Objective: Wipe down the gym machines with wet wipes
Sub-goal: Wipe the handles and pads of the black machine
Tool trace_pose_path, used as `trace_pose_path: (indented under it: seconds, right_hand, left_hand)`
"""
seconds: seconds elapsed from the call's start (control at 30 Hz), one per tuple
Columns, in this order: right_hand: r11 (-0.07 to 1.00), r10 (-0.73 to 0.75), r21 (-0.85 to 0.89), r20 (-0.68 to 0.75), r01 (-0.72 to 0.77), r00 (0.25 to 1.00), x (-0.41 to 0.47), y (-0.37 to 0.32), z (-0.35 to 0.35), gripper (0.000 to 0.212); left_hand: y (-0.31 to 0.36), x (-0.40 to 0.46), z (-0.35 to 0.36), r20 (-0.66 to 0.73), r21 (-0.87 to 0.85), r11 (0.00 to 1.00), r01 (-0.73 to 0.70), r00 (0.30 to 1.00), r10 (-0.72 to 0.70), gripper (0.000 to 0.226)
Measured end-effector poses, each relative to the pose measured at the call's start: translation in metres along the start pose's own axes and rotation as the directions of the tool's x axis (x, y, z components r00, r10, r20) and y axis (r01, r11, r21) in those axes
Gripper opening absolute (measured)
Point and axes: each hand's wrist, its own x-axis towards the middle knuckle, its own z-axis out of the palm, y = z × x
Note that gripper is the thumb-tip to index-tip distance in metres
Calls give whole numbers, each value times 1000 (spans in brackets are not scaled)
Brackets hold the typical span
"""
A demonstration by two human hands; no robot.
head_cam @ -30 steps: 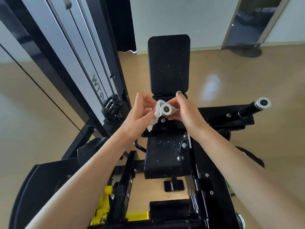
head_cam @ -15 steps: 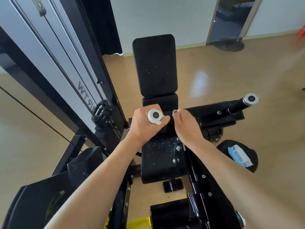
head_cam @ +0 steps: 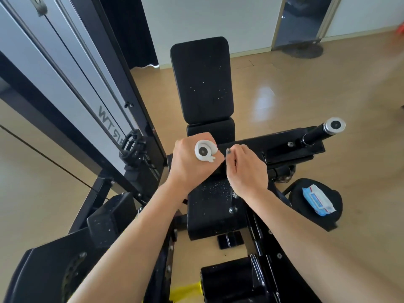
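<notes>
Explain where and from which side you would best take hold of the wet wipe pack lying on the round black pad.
Grip the wet wipe pack across its long side edges, coming from above: it lies flat and uncovered on the round black pad, with nothing resting on it.

Tan floor [head_cam: 284, 88], glossy, one bright glare patch. White wall [head_cam: 207, 18] behind. Dark curtain [head_cam: 129, 29] hung at left, hem just above floor. Dark doorway [head_cam: 303, 18] at right, round fan base [head_cam: 302, 50] before it.

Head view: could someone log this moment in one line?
left hand: grips wipe round handle | right hand: on frame | wipes pack: right pad
</notes>
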Motion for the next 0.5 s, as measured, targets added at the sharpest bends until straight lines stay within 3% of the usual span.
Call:
trace_pose_path:
  seconds: [0.07,0.13,0.2,0.23,0.27,0.3,0.37,0.4,0.47,0.5]
  right_hand:
    - [1000,-2,-3,1,2,1000,0,0,1,34]
    - [1000,-7,-11,-7,7,1000,1,1,2,34]
    - [1000,-18,-24,-13,18,1000,1,3,3,33]
    - [999,-23,-26,-19,23,1000,0,4,3,33]
    - [999,-24,-26,-25,23,999,0,4,4,34]
    - [999,-22,-28,-28,22,999,1,5,4,34]
    - [999,-22,-35,-35,21,999,0,4,5,35]
    - [999,-24,-42,-42,22,999,-1,5,5,35]
    - [998,-38,-50,-46,36,998,-1,6,5,35]
    - [998,-46,-48,-45,44,998,-1,7,5,34]
  left_hand:
    - [4,9,-17,308,-34,998,56,951,-43,27]
    - [7,22,-33,561,-4,993,116,822,-94,28]
    - [8,35,-44,717,49,992,118,687,-117,29]
    - [7,37,-46,749,61,992,114,652,-121,31]
    - [3,36,-45,740,52,992,116,663,-116,31]
    - [0,31,-41,678,27,993,112,728,-101,30]
    - [-13,11,-23,406,-1,996,93,910,-84,32]
    - [-23,1,-12,234,20,994,108,966,-109,36]
    - [-42,-14,5,-46,92,972,215,976,-211,42]
    - [-52,-18,10,-117,96,955,279,956,-268,40]
